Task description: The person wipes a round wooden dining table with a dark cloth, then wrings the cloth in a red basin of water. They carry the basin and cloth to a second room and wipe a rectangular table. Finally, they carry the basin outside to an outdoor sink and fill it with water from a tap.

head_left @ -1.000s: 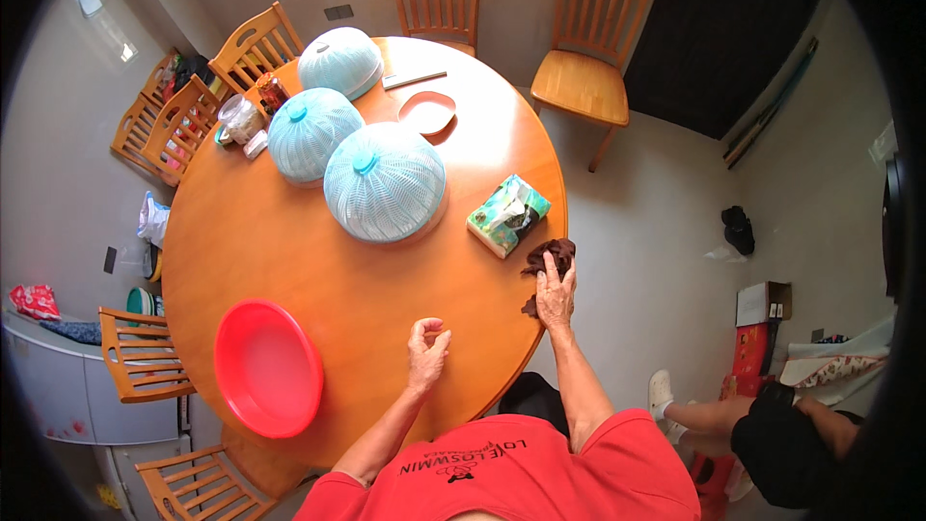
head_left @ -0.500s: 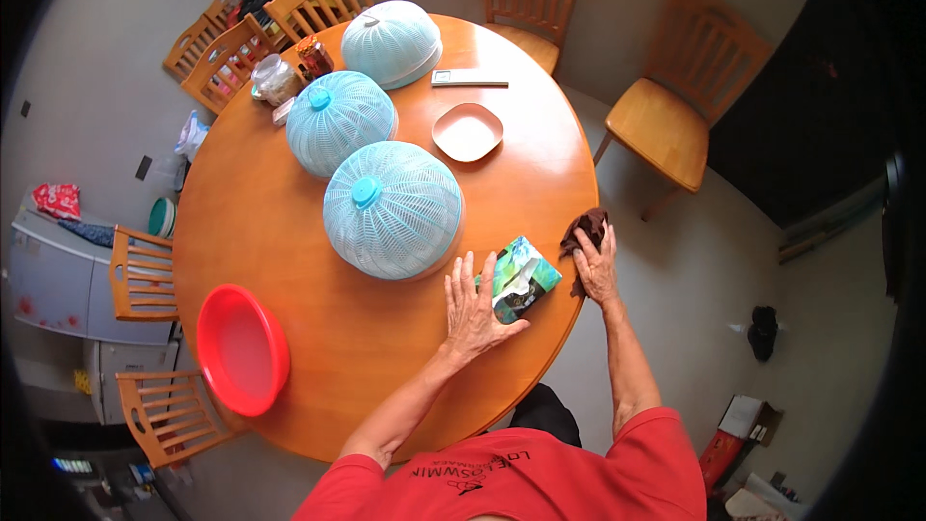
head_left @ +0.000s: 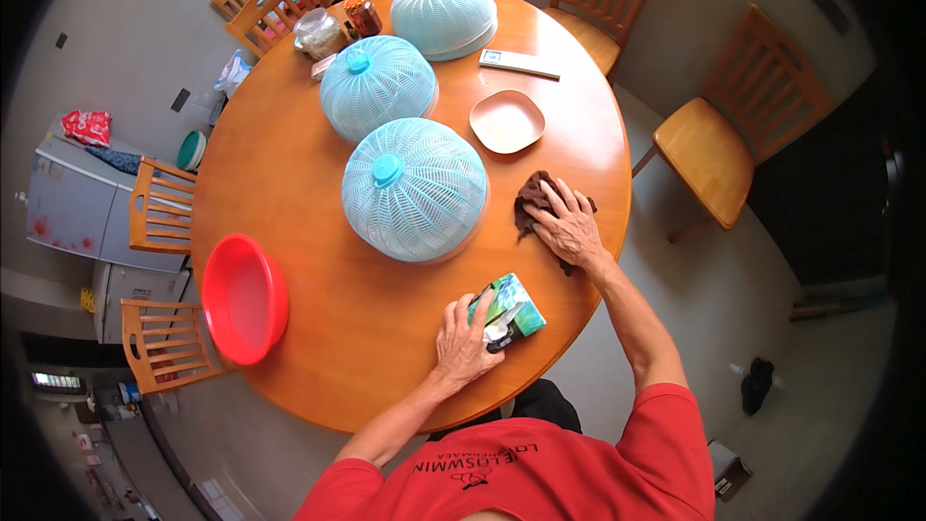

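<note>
My left hand (head_left: 465, 344) is closed on the near-left side of a green and blue soft pack of tissues (head_left: 516, 314), with a white tissue sticking out of its top. The pack rests close to the near edge of the round wooden table (head_left: 318, 357). Farther right, my right hand (head_left: 573, 232) presses a crumpled dark brown cloth (head_left: 533, 195) onto the tabletop, fingers stretched over it. Part of the cloth is hidden beneath the palm. Just beyond the cloth lies a shallow pinkish square dish (head_left: 507, 122). Left of it stands the nearest blue mesh food cover (head_left: 417, 195).
Two more food covers (head_left: 379, 92) (head_left: 444, 17), lidded jars (head_left: 320, 34) and a flat pale strip-like object (head_left: 519, 65) occupy the far side. A red basin (head_left: 243, 299) sits at the left edge. Wooden chairs (head_left: 709, 156) surround the table.
My right hand has drawn the cloth inward from the table's right edge. The tissue pack has come nearer to me, with my left hand now curled against it. The whole view has shifted.
</note>
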Motion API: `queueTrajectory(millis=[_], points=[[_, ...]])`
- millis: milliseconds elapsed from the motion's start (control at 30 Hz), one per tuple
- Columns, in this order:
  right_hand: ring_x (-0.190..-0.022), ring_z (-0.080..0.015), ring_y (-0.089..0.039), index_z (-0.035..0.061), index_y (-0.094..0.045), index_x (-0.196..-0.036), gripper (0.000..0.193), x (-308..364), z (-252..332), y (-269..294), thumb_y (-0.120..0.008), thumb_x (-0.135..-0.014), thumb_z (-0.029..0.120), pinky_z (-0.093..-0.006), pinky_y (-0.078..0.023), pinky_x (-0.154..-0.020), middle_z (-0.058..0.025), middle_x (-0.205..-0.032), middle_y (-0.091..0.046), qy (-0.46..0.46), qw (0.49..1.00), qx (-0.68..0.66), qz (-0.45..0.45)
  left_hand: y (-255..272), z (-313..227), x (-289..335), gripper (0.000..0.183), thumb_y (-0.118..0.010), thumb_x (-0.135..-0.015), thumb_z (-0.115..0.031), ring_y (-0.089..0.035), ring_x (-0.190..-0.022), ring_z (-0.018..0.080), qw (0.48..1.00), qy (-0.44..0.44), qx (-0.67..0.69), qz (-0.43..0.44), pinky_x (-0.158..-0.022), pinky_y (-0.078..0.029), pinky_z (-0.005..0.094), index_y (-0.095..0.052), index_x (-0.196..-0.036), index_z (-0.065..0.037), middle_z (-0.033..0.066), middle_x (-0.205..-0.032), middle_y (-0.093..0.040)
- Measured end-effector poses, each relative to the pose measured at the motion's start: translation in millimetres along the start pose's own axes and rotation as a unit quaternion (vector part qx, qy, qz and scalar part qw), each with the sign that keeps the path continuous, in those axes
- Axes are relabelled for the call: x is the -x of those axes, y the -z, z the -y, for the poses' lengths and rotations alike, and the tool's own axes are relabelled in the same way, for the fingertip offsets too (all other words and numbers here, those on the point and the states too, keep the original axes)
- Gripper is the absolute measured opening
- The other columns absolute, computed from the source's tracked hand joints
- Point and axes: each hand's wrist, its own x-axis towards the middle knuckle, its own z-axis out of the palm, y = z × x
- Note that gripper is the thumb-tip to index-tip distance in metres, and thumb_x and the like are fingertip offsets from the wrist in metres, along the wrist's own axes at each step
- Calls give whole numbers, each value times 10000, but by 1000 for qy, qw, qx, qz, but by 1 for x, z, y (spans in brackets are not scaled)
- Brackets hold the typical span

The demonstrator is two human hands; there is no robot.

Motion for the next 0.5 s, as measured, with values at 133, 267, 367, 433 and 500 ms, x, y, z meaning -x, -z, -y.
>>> queueTrajectory(millis=[133,267,367,433,500], points=[[-1312,-317,-266,311,-575,-1209,365,-36,10,-30,-535,-858,401,-504,-208,-1014,-85,-1434,-341,-119,990,46,-52,11,16,30,953,-777,-501,-211,-392,-1124,368,999,39,-2,-8,-896,-439,470,-349,-1350,-149,138,-1231,-390],[-1320,-312,-261,342,-539,-1242,381,-40,25,-40,-519,-869,414,-539,-189,-1014,-85,-1441,-335,-164,982,84,-46,23,34,57,943,-774,-511,-212,-406,-1120,361,997,69,0,-21,-893,-450,461,-351,-1349,-119,133,-1229,-408],[-1316,-303,-271,328,-556,-1227,381,-24,46,-35,-556,-851,385,-534,-191,-1019,-84,-1427,-349,-145,985,77,-48,32,46,71,935,-775,-522,-219,-410,-1117,361,996,80,13,-28,-886,-451,462,-349,-1346,-102,136,-1226,-412],[-1311,-303,-278,310,-575,-1210,389,-7,71,-30,-594,-825,354,-527,-203,-1019,-88,-1410,-364,-132,987,67,-56,36,54,78,930,-776,-527,-226,-415,-1112,361,996,84,23,-32,-884,-450,462,-350,-1343,-96,138,-1226,-415],[-1311,-305,-277,303,-578,-1209,393,10,102,-23,-598,-819,352,-531,-214,-1013,-92,-1409,-366,-126,989,63,-42,39,61,85,926,-778,-530,-232,-421,-1106,361,995,87,28,-41,-882,-448,461,-352,-1341,-95,141,-1227,-416]])
